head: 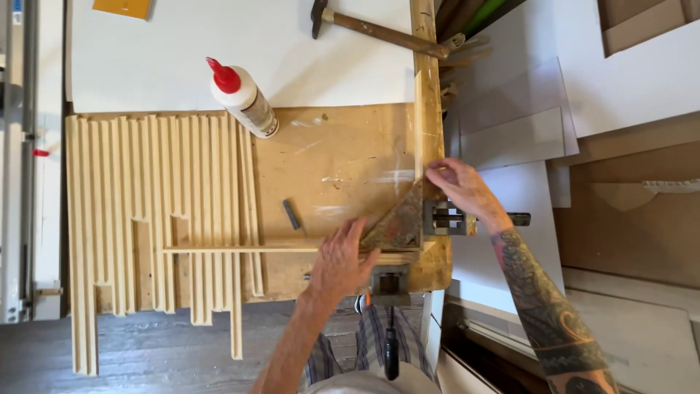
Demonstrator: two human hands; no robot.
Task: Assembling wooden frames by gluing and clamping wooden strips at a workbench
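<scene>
So a horizontal wood strip (240,249) is being pressed down flat by the left hand (340,261), fingers spread and palm on top rather than wrapped around it, right where the strip is running into the corner clamp (408,226) at the near right of the workboard (328,182). A second, upright wood strip (428,109) is being pinched near its lower end by the right hand (461,186), fingertips closed lightly on its right edge just above the clamp, so both pieces are being held meeting at the corner. A row of cut moulding lengths (153,211) is being kept lined up on the left side of the board, some hanging over the near edge. A glue bottle (243,97) with a red cap is lying tilted at the far side, and a hammer (379,31) is resting further back, well apart from both hands
</scene>
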